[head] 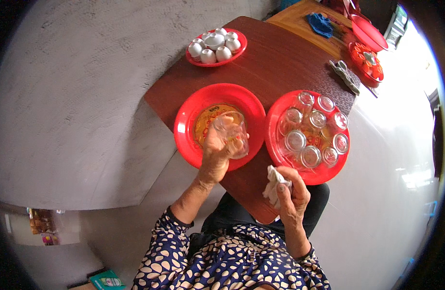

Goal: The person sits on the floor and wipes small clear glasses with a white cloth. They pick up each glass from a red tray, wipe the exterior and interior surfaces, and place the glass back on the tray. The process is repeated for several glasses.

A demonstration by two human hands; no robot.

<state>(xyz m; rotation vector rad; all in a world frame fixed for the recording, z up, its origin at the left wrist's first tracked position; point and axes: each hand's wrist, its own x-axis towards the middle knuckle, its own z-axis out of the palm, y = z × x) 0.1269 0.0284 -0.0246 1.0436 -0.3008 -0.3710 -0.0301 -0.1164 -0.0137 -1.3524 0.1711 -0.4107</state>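
Note:
My left hand (218,145) is shut on a clear drinking glass (231,127), held tilted above a red plastic basin (186,108). A yellowish printed pattern shows on the basin's bottom. Between the thumb and fingers of my right hand (294,194) is a crumpled white cloth (273,186), in front of a second red tray (275,145). Several clear glasses (295,140) stand upside down on that tray.
Behind them on the dark red-brown wooden table (269,61) is a red tray (240,54) of white teacups (208,56) around a lidded bowl (214,41). A greyish cloth (345,77) lies at the right edge. Farther back are a blue cloth (320,25) and more red dishes (369,34). A grey wall (81,90) borders the left.

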